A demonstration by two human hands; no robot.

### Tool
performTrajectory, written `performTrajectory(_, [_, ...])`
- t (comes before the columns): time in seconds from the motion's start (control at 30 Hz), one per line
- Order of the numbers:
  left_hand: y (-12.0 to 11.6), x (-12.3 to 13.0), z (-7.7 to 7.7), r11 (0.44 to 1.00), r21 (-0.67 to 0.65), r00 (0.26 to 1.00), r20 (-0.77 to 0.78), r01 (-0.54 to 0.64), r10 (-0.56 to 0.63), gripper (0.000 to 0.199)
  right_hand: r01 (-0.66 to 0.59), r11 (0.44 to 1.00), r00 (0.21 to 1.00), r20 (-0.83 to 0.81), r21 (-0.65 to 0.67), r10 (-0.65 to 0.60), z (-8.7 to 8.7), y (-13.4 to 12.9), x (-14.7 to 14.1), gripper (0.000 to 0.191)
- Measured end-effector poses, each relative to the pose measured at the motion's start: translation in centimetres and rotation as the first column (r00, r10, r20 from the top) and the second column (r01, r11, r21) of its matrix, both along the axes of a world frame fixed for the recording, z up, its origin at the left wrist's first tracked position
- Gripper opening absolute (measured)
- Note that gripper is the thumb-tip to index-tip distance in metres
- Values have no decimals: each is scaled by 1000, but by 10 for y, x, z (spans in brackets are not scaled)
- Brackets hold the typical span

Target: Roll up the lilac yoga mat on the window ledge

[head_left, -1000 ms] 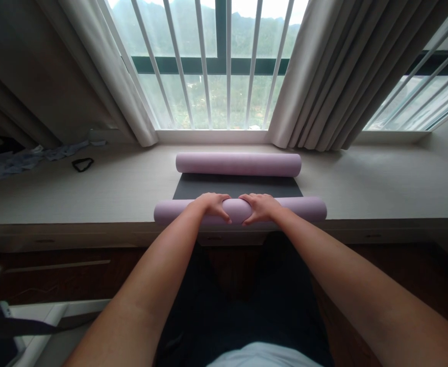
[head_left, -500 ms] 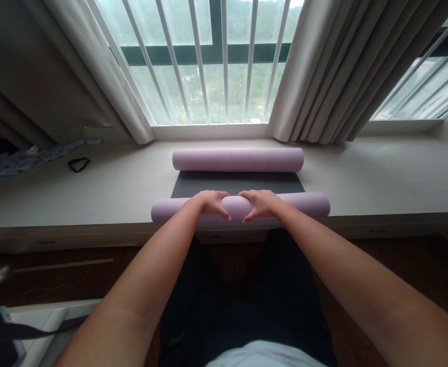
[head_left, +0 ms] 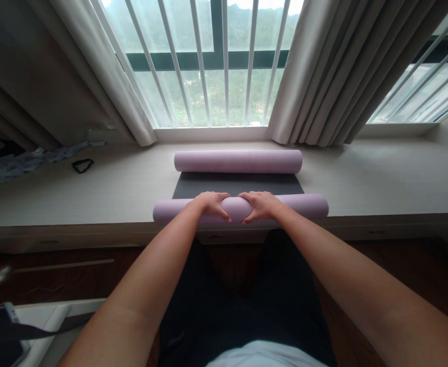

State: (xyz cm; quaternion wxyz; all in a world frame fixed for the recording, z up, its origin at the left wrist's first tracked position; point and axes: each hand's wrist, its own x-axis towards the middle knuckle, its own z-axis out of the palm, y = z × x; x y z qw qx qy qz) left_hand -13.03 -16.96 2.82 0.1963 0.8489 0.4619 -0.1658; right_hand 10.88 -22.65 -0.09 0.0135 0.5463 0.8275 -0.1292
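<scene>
Pink on the outside and dark grey on the inside, a mat (head_left: 237,184) lies at the centre of the frame on a pale ledge (head_left: 380,183), curled into 2 rolls. The far roll (head_left: 238,161) is near the window (head_left: 193,97); the near roll (head_left: 308,205) is at the ledge's front edge. The left hand (head_left: 213,204) and right hand (head_left: 260,205) grasp its middle, side by side, fingers over the top. The near roll could slip off the edge if the grip loosened, or skew and coil unevenly if 1 hand pressed harder, as its ends are unheld. The far roll, untouched, could shift if the mat were tugged. A black loop (head_left: 91,164) and papers (head_left: 19,163) lie at left. No brand, label or writing can be read.
</scene>
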Motion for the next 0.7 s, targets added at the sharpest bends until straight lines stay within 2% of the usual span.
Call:
performTrajectory(0.37, [9,0,2,997,-78,1000,9,-15,16,105,4,997,1000,-25,-79,-6,10,6,0,103])
performTrajectory(0.7, [16,0,-2,994,-108,1000,27,-9,11,102,19,993,999,-25,-117,-22,12,11,0,102])
